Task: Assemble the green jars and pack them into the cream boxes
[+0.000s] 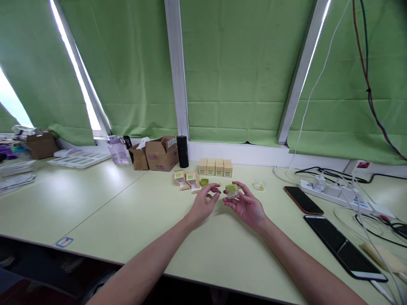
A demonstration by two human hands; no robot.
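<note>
My right hand point(248, 207) is closed around a small square clear glass jar point(232, 191) with green inside, held above the table between thumb and fingers. Just left of it is my left hand point(203, 204), its fingers loosely curved and apart, not touching the jar. No object shows clearly between those fingers; a tiny pale bit lies near the fingertips. Beyond my left hand sits a small green square piece point(204, 182). Two opened kraft boxes point(192, 181) with green labels lie beside that piece. Behind them stands a row of several closed kraft boxes point(211, 167).
A small clear dish point(260, 185) with something yellow in it is right of my hands. Two phones point(345, 245) and a power strip point(337, 195) with cables lie at the right. A black bottle point(182, 151), cardboard cartons point(161, 154) and a purple jug point(117, 149) stand along the back.
</note>
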